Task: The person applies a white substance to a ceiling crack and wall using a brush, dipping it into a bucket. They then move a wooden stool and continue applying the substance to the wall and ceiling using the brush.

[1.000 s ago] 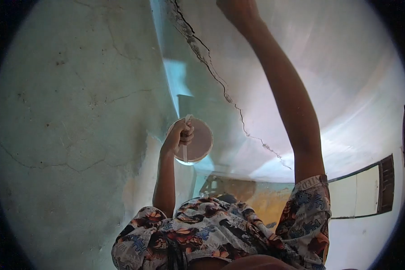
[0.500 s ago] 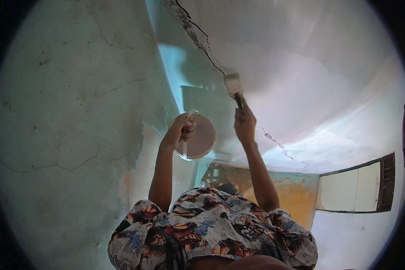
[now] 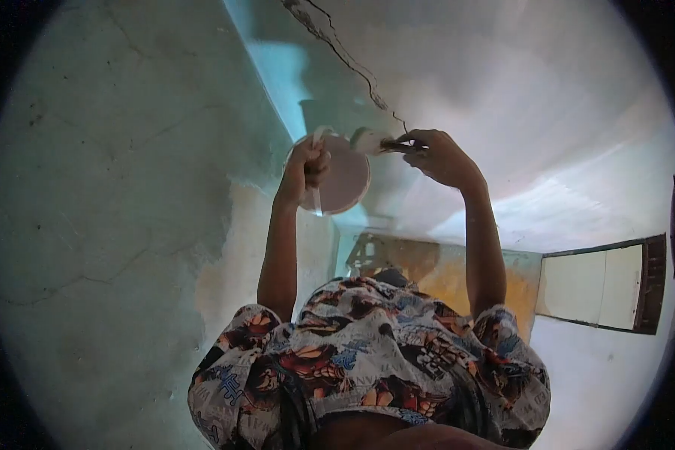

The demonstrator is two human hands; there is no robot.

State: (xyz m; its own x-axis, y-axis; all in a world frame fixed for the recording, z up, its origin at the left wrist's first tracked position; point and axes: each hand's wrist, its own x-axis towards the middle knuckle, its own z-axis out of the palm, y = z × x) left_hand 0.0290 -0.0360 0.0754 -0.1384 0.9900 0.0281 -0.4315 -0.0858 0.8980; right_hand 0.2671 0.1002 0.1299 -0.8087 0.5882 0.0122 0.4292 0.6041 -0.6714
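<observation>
My left hand (image 3: 306,169) is closed round the pale handle of a round bucket (image 3: 345,180), whose wide reddish-grey face shows beside the fingers. To its right, my right hand (image 3: 439,156) grips the dark handle of a wide brush (image 3: 370,142). The brush lies sideways, its pale, blurred head pointing left at the upper right edge of the bucket. Whether the head touches the bucket I cannot tell. A jagged dark crack (image 3: 350,61) runs down the pale surface above and ends near the fingers of my right hand.
A green, stained wall (image 3: 112,180) with thin cracks fills the left side. Behind my right arm is a yellow-orange wall patch (image 3: 454,271). A dark-framed panel (image 3: 592,285) sits at the right. My patterned shirt covers the bottom.
The brush has left the crack's lower end, turned sideways and come down to the bucket's right edge. The bucket and my left hand sit higher in view.
</observation>
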